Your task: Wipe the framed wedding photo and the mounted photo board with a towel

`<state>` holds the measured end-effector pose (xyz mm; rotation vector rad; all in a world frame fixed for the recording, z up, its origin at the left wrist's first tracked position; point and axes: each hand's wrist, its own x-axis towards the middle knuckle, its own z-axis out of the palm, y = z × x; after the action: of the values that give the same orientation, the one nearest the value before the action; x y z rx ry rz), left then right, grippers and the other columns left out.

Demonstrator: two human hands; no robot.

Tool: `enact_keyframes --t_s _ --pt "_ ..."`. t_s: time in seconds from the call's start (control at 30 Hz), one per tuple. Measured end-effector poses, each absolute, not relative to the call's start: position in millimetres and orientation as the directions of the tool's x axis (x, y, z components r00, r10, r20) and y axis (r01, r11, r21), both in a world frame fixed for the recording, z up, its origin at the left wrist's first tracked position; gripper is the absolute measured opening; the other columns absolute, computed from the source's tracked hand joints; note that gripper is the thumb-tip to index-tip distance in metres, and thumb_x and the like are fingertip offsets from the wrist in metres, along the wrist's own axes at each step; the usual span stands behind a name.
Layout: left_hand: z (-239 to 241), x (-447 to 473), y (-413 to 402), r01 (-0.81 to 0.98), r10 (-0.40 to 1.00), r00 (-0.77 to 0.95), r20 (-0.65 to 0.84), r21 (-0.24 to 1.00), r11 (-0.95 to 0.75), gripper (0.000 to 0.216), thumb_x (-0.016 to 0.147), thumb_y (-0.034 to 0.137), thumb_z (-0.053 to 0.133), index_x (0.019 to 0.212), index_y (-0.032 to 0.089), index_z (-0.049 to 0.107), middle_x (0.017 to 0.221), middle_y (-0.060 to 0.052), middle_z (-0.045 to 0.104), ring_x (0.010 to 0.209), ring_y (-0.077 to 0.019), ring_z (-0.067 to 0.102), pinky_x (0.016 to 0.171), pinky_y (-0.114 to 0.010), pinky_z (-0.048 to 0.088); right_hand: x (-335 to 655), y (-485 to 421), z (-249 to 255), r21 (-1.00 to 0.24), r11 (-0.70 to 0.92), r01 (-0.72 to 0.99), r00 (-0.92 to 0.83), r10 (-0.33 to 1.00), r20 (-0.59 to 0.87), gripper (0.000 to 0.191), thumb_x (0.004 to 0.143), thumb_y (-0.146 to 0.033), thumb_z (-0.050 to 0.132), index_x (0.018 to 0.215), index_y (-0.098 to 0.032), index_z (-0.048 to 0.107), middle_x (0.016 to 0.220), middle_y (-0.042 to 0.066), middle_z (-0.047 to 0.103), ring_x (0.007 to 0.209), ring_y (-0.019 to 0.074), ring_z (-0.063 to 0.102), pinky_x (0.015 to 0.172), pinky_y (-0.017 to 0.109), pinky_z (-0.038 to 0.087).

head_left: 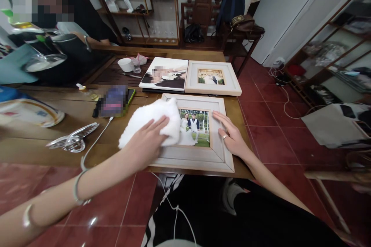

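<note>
A light wooden picture frame [185, 159] lies flat near the table's front edge, with a photo [199, 127] of a couple outdoors in it. My left hand [149, 139] presses a white cloth [150, 117] onto the frame's left side, its fingers bent over the cloth. The cloth covers the left part of the frame and reaches the photo's edge. On the frame's right border rests my right hand [232, 135], fingers stretched out flat and a ring on one of them.
Behind lie a white photo panel [169, 63] and a second framed photo [213, 78]. Left are a phone [113, 100] with a cable, a clear hair clip [74, 139] and a white cup [125, 64]. Another person [89, 19] is at the far left.
</note>
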<state>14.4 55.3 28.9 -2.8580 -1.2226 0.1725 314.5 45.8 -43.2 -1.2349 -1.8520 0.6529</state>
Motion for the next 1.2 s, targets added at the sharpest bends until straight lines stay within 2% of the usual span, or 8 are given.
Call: enact_keyframes --t_s 0.23,0.37,0.47,0.63,0.7,0.8,0.97,1.2 --pt "19.9 30.7 121.7 0.708 0.706 0.704 0.074 -0.142 -0.692 0.043 0.076 0.001 0.046 0.113 0.006 0.066 0.154 -0.022 0.026 0.144 -0.0353 0.02 0.114 -0.055 0.025 315.4 46.6 -44.8 -0.756 0.407 0.513 -0.229 0.913 0.336 0.053 0.089 -0.013 0.041 0.139 -0.03 0.046 0.148 0.002 0.045 0.141 0.0212 0.035 0.119 0.051 0.025" --pt "11.9 35.2 119.2 0.647 0.655 0.756 0.008 -0.164 -0.745 0.039 0.074 0.003 0.049 0.106 0.011 0.07 0.153 -0.016 0.033 0.143 -0.0313 0.025 0.115 -0.052 0.025 314.2 46.1 -43.6 -0.763 0.384 0.52 -0.205 0.923 0.325 0.053 0.088 -0.013 0.041 0.138 -0.029 0.048 0.147 0.002 0.047 0.14 0.0214 0.036 0.119 0.05 0.025" --pt "15.4 36.1 91.6 0.651 0.668 0.738 -0.093 -0.159 -0.742 0.032 0.072 0.008 0.056 0.099 0.011 0.073 0.149 -0.017 0.039 0.14 -0.0325 0.033 0.114 -0.051 0.028 313.1 45.6 -42.2 -0.767 0.366 0.527 -0.189 0.93 0.314 0.053 0.088 -0.012 0.042 0.137 -0.029 0.05 0.146 0.003 0.048 0.14 0.0222 0.037 0.119 0.05 0.026" --pt "34.6 31.6 23.1 0.612 0.595 0.767 -0.242 -0.003 -0.791 0.025 0.069 0.015 0.064 0.09 0.011 0.076 0.145 -0.019 0.044 0.135 -0.0327 0.041 0.113 -0.042 0.033 313.3 45.6 -42.5 -0.769 0.358 0.529 -0.182 0.934 0.309 0.053 0.086 -0.011 0.042 0.137 -0.027 0.05 0.146 0.004 0.048 0.14 0.0227 0.037 0.119 0.052 0.025" --pt "40.4 29.9 4.6 0.599 0.564 0.786 -0.254 0.083 -0.797 0.023 0.07 0.014 0.063 0.088 0.015 0.077 0.148 -0.015 0.04 0.136 -0.0311 0.041 0.113 -0.04 0.034 313.8 45.9 -43.3 -0.767 0.362 0.53 -0.187 0.932 0.311 0.053 0.086 -0.011 0.042 0.137 -0.025 0.05 0.146 0.005 0.047 0.14 0.0223 0.036 0.119 0.051 0.025" --pt "42.3 31.7 -4.4 0.624 0.579 0.776 -0.252 0.167 -0.764 0.023 0.071 0.01 0.06 0.086 0.017 0.077 0.154 -0.013 0.028 0.139 -0.0325 0.034 0.114 -0.046 0.033 314.1 46.1 -44.1 -0.764 0.365 0.532 -0.188 0.931 0.314 0.053 0.086 -0.01 0.041 0.137 -0.025 0.05 0.146 0.005 0.047 0.14 0.0216 0.036 0.119 0.05 0.025" --pt "32.0 48.7 12.2 0.592 0.562 0.805 -0.19 0.211 -0.778 0.019 0.074 0.009 0.059 0.083 0.014 0.076 0.156 -0.014 0.023 0.143 -0.0332 0.024 0.117 -0.047 0.027 313.7 46.5 -44.4 -0.76 0.378 0.529 -0.196 0.926 0.324 0.054 0.087 -0.01 0.041 0.137 -0.028 0.049 0.146 0.004 0.047 0.14 0.0215 0.036 0.119 0.051 0.025" --pt "17.5 91.0 34.0 0.4 0.383 0.916 -0.116 0.248 -0.882 0.025 0.079 0.013 0.058 0.099 0.012 0.073 0.158 -0.016 0.019 0.146 -0.0348 0.012 0.119 -0.05 0.019 315.7 47.5 -45.8 -0.754 0.393 0.526 -0.215 0.919 0.33 0.054 0.086 -0.011 0.042 0.138 -0.026 0.047 0.147 0.006 0.046 0.14 0.0223 0.036 0.118 0.051 0.025"
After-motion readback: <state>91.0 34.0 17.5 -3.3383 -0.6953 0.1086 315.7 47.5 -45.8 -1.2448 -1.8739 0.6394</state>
